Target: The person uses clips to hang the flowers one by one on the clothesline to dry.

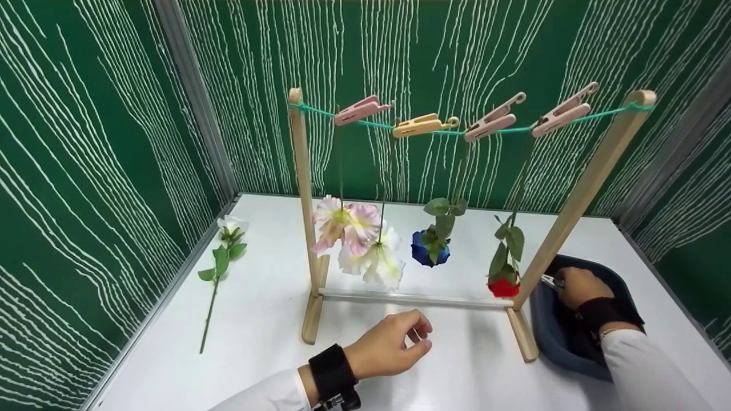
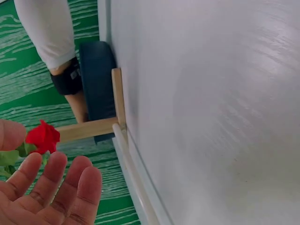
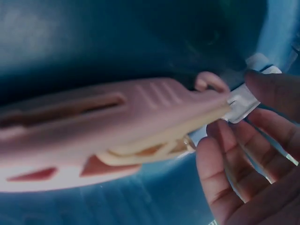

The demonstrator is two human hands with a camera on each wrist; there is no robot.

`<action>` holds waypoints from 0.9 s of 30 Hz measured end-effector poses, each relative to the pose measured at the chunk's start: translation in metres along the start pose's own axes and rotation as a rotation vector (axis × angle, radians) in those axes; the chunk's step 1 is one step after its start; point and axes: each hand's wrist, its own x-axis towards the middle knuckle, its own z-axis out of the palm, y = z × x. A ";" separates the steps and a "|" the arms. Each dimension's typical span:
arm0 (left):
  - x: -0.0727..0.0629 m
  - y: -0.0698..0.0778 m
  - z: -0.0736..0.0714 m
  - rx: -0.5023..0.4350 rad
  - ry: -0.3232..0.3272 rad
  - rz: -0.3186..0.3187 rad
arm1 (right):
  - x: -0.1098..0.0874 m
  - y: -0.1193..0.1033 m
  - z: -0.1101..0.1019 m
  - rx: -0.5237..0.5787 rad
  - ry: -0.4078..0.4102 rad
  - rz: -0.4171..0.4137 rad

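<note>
My right hand (image 1: 585,288) reaches into a dark blue basin (image 1: 571,361) at the right. Between thumb and fingers it pinches a whitish clothespin (image 3: 243,101), partly hidden by the hand. Beside those fingers in the right wrist view lie a pink clothespin (image 3: 154,105) and a yellow clothespin (image 3: 159,145). My left hand (image 1: 391,345) hovers over the white table in front of the wooden rack, fingers loosely curved and holding nothing. From the rack's green string hang a pink flower (image 1: 345,222), a white flower (image 1: 374,260), a blue rose (image 1: 428,251) and a red rose (image 1: 503,286), heads down.
A white rose (image 1: 220,262) with a green stem lies on the table at the left. Clothespins, one of them a yellow clothespin (image 1: 422,125), grip the stems at the string. The rack's right post (image 1: 588,188) leans beside the basin. Green patterned panels enclose the table.
</note>
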 end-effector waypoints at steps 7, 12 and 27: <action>0.000 -0.003 0.001 -0.015 -0.002 -0.008 | -0.004 0.001 0.002 0.010 0.026 0.000; 0.000 -0.004 0.001 -0.022 0.010 0.001 | -0.009 0.001 0.000 0.027 0.036 -0.007; 0.001 -0.001 -0.007 -0.049 0.022 -0.038 | -0.056 -0.028 -0.046 0.114 0.171 -0.005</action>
